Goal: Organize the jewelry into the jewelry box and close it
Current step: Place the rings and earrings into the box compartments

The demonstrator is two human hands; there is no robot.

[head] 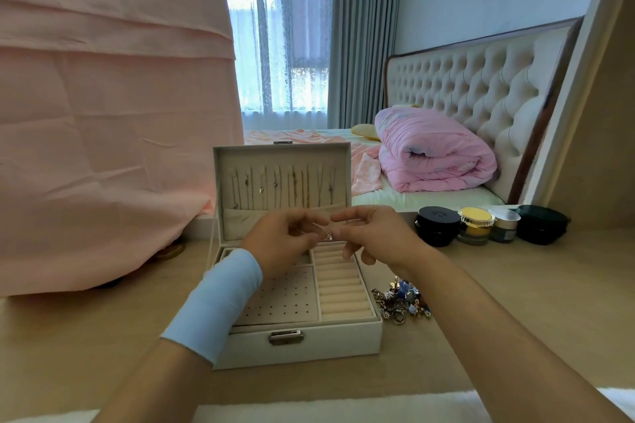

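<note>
A white jewelry box (309, 343) stands open on the wooden table, its lid (281, 178) upright with several thin necklaces hanging inside. Its tray holds a dotted earring panel (285, 299) and cream ring rolls (342, 288). My left hand (275, 240) and my right hand (374, 237) meet above the tray, fingertips together around a small ring (329, 235) with a pale stone. Which hand pinches it more firmly is hard to tell. A heap of loose jewelry (402, 300) lies on the table just right of the box.
Black, yellow-lidded and dark cosmetic jars (481, 225) stand in a row at the back right. A pink cloth (103, 148) drapes over something at the left. Behind the table is a bed with a rolled pink quilt (433, 154).
</note>
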